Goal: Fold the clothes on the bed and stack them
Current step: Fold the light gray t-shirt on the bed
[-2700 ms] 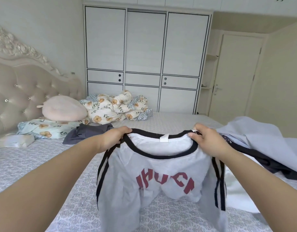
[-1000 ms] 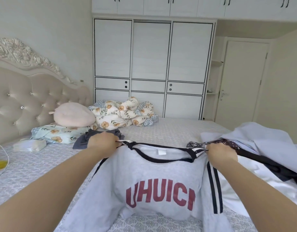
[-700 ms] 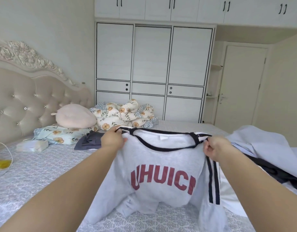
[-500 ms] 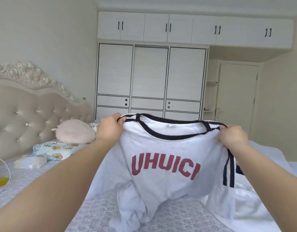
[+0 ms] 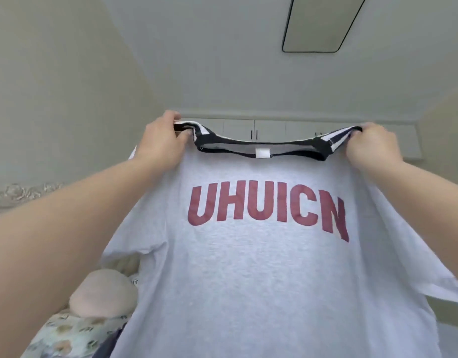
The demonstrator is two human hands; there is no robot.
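Observation:
A light grey T-shirt point(image 5: 261, 275) with a dark collar, striped shoulders and red letters "UHUICN" hangs in the air in front of me, stretched flat. My left hand point(image 5: 162, 142) pinches its left shoulder beside the collar. My right hand point(image 5: 370, 147) pinches the right shoulder at the same height. The shirt fills the middle and lower view and hides the bed and the other clothes behind it.
A pink round pillow point(image 5: 103, 293) and a floral pillow point(image 5: 72, 334) show at the lower left, with a dark garment edge point(image 5: 107, 344) beside the shirt. The carved headboard top point(image 5: 28, 189) is at the left. Upper cabinets point(image 5: 256, 130) and ceiling lie beyond.
Both hands have lifted the T-shirt from just above the bed up to head height, and it now hangs fully spread. The view has tilted up toward the ceiling.

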